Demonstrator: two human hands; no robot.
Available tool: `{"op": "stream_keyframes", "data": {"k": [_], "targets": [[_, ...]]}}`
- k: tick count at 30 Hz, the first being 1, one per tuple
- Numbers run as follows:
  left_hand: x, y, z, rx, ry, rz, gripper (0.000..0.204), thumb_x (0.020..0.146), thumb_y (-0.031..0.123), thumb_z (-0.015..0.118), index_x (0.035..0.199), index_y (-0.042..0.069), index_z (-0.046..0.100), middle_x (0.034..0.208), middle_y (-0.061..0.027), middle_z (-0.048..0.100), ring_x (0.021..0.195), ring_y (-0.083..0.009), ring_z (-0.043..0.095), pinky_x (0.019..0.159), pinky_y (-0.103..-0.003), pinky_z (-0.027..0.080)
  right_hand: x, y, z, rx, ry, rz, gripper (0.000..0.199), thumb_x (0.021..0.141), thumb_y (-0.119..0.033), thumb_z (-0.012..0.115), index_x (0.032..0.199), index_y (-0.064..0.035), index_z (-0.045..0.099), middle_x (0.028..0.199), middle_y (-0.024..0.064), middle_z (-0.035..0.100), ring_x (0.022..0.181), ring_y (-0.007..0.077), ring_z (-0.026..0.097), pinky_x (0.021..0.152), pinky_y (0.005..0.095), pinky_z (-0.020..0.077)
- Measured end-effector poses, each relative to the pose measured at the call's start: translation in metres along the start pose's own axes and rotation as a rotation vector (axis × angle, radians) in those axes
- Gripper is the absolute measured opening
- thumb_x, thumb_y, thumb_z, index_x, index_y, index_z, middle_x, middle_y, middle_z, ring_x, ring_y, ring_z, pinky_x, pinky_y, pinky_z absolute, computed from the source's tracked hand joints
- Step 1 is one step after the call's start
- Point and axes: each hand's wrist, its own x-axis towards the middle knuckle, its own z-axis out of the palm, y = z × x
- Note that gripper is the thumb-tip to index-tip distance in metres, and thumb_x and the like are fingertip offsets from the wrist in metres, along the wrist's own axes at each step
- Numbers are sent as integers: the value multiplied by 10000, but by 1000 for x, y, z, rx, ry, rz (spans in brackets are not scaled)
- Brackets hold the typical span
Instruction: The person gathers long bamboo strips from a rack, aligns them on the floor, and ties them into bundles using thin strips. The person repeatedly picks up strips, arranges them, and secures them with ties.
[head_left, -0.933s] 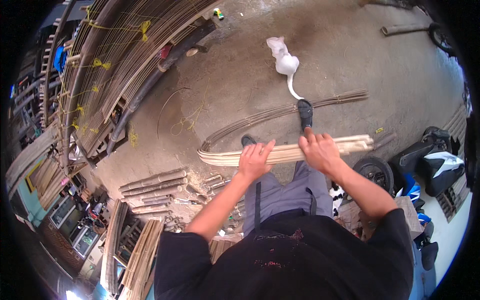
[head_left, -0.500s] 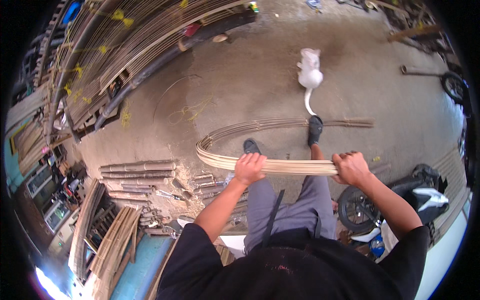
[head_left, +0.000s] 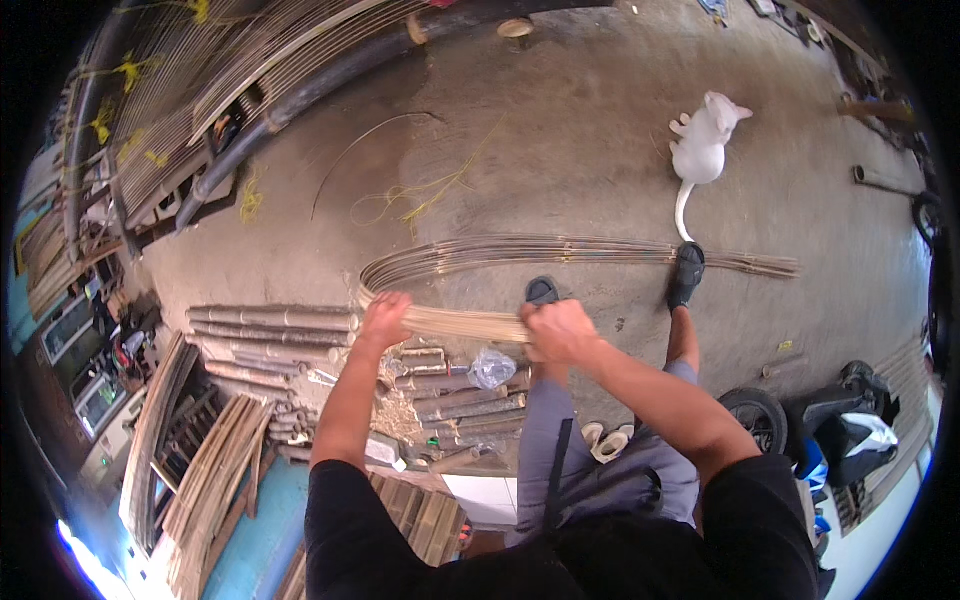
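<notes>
Bundle of thin bamboo strips point(head_left: 465, 322) held level at waist height, above feet and floor point(head_left: 560, 150); far ends curving back to lie on floor by black sandals point(head_left: 686, 275). Left hand point(head_left: 385, 318) curled round bundle near bend, right hand point(head_left: 556, 331) fisted on it w/ grip set apart, prob. to keep springy strips gathered. White cat point(head_left: 703, 145) beyond; cut bamboo poles point(head_left: 270, 320) stacked at left.

Soft, even daylight is filling the scene, casting only faint shadows on the concrete floor point(head_left: 560, 150). Glare is blowing out the rim around seven o'clock, while the fisheye is bending straight lines and darkening every edge into a black vignette.
</notes>
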Motion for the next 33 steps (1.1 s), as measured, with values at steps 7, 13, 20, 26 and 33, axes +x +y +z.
{"op": "stream_keyframes", "data": {"k": [7, 13, 20, 26, 33], "targets": [[4, -46, 33, 81, -107, 27, 535, 535, 143, 814, 1025, 54, 617, 1029, -165, 652, 1051, -363, 619, 990, -458, 479, 63, 19, 110, 108, 152, -23, 462, 733, -390, 719, 1011, -32, 624, 743, 164, 707, 685, 336, 715, 598, 457, 566], [-8, 45, 38, 177, -94, 2, 462, 534, 152, 815, 938, 80, 602, 942, -132, 639, 947, -337, 623, 894, -438, 492, -5, 56, 124, 107, 132, -31, 412, 702, -298, 695, 1007, -25, 649, 729, 171, 703, 689, 332, 715, 594, 462, 560], [11, 180, -94, -98, 338, -96, 331, 613, 104, 777, 881, 59, 588, 839, -128, 646, 859, -372, 634, 786, -454, 514, -149, 5, -113, -261, 361, -110, 214, 683, -240, 695, 737, -33, 682, 621, 159, 657, 616, 326, 686, 541, 446, 532], [-52, 242, -277, -520, 720, -120, 123, 815, 110, 659, 858, 24, 582, 825, -131, 668, 796, -337, 664, 735, -445, 531, -278, -242, -316, -1074, 1305, -584, 134, 798, -290, 717, 924, -250, 698, 1001, -51, 632, 1048, 172, 608, 1133, 527, 257], [-319, 242, -475, -892, 1397, -95, 280, 929, 272, 550, 873, 9, 630, 812, -92, 631, 773, -207, 595, 843, -347, 482, -351, -283, -169, 304, 1181, -1029, 654, 781, -366, 743, 1372, -176, 537, 1428, 172, 471, 1326, 334, 457, 1126, 547, 296]]}}
